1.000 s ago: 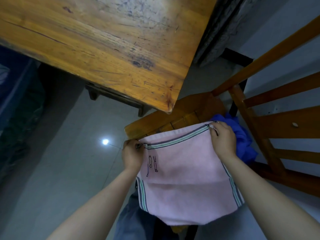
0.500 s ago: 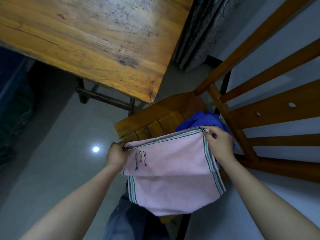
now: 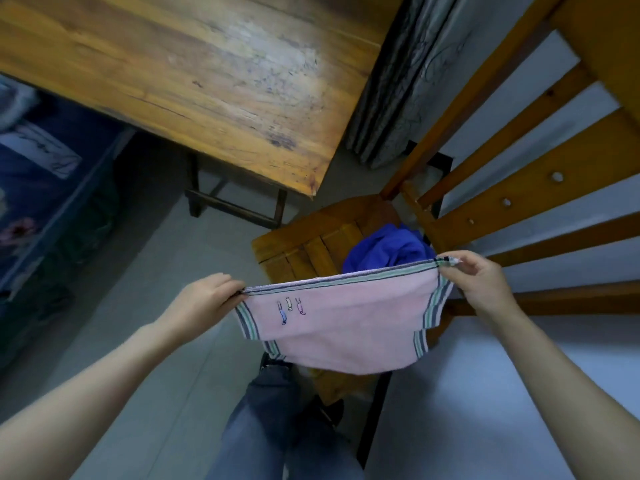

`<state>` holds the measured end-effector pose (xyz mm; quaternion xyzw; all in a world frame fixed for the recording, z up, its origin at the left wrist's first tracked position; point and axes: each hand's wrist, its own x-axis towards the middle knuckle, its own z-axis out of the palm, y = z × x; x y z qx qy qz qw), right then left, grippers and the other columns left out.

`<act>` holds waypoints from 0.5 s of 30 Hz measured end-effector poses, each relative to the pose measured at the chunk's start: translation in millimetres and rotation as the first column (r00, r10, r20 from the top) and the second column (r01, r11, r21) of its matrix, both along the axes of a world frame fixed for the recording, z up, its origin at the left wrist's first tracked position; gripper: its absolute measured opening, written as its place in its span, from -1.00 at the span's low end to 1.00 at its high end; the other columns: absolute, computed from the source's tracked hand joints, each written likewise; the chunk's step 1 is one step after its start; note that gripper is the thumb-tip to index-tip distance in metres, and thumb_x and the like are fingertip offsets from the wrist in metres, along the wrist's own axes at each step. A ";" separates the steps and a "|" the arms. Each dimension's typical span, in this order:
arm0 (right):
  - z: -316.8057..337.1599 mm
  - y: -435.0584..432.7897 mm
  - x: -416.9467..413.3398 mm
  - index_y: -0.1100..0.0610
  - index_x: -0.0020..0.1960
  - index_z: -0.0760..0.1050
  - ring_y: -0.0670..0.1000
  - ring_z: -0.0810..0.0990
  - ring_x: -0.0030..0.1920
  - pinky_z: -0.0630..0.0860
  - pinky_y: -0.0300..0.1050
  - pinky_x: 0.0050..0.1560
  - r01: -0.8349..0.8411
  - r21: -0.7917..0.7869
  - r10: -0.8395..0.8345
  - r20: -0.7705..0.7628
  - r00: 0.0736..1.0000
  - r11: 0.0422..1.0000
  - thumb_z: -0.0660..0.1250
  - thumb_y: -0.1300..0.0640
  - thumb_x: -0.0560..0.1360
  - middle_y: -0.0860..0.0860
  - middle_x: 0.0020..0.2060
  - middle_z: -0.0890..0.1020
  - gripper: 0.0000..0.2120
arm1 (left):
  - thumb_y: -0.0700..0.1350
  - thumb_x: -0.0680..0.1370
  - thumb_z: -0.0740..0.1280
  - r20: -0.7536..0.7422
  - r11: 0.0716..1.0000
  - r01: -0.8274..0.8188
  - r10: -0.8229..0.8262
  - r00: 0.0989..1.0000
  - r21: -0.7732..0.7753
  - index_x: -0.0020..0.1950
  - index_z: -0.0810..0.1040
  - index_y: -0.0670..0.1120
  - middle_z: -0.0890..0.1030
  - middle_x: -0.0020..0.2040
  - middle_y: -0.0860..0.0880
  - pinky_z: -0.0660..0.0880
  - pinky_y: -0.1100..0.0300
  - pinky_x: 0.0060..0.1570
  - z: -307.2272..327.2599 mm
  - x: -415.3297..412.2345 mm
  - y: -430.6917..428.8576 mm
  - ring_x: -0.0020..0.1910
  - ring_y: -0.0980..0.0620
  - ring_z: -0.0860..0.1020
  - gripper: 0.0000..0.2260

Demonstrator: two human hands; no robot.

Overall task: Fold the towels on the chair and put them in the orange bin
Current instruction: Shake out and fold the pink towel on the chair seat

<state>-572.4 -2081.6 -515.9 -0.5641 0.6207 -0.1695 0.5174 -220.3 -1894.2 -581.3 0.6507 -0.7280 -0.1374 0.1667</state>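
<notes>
The left hand [image 3: 204,299] is pinched shut on one top corner of the pink towel [image 3: 346,327], the right hand [image 3: 479,282] pinched on the other. It hangs doubled over the chair [image 3: 311,244], blue towel [image 3: 388,251] bunched behind.

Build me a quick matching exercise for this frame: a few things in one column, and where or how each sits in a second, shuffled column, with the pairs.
Things:
1. pink towel
2. blue towel
3. left hand
4. wooden table

Places or states:
A. bunched up on the chair seat
B. pinching the towel's left top corner
C. held stretched in the air by both hands
D. bare top, beyond the chair

Pairs: 1-C, 2-A, 3-B, 4-D. The right hand has a grip on the other top corner.
</notes>
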 end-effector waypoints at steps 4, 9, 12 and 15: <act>50.1 7.7 -10.2 0.03 0.11 0.49 -0.21 0.62 -0.21 0.50 -0.43 -0.34 -0.160 0.010 0.160 0.024 0.987 0.987 0.30 0.34 0.48 -0.06 -0.13 0.62 -0.71 | 0.05 0.64 0.00 0.099 0.984 0.131 -0.120 0.988 -0.118 -0.20 0.59 -0.21 0.56 -0.35 -0.10 0.45 0.21 -0.48 52.4 8.4 14.2 -0.42 -0.07 0.53 -0.49; 102.2 1.6 -9.7 0.07 -0.13 0.57 -0.24 0.61 -0.26 0.50 -0.45 -0.33 -0.253 -0.059 0.252 -0.025 0.967 0.966 0.35 0.37 0.43 -0.09 -0.24 0.66 -0.79 | 0.05 0.62 0.11 0.100 0.968 0.134 -0.115 0.988 -0.214 -0.21 0.59 -0.23 0.61 -0.19 -0.15 0.46 0.18 -0.21 110.3 15.3 19.3 -0.20 -0.05 0.55 -0.55; 120.7 -9.5 -0.9 0.07 -0.21 0.55 -0.29 0.57 -0.34 0.51 -0.44 -0.30 -0.203 -0.183 0.205 -0.004 0.979 0.962 0.35 0.41 0.41 -0.03 -0.24 0.61 -0.76 | 0.02 0.54 0.27 -0.106 0.974 -0.023 -0.001 0.994 -0.224 -0.13 0.58 -0.21 0.61 -0.11 -0.04 0.49 0.24 -0.13 134.0 16.8 12.1 -0.08 0.20 0.53 -0.70; 127.5 -17.5 5.5 0.05 -0.23 0.52 -0.31 0.55 -0.35 0.47 -0.47 -0.28 -0.133 -0.264 0.145 0.025 0.989 0.955 0.34 0.42 0.42 -0.03 -0.25 0.59 -0.73 | -0.22 0.38 0.46 -0.284 0.978 -0.164 0.121 0.951 -0.132 -0.11 0.56 0.01 0.54 -0.23 0.31 0.47 0.43 -0.21 150.4 16.8 0.7 -0.16 0.35 0.53 -0.81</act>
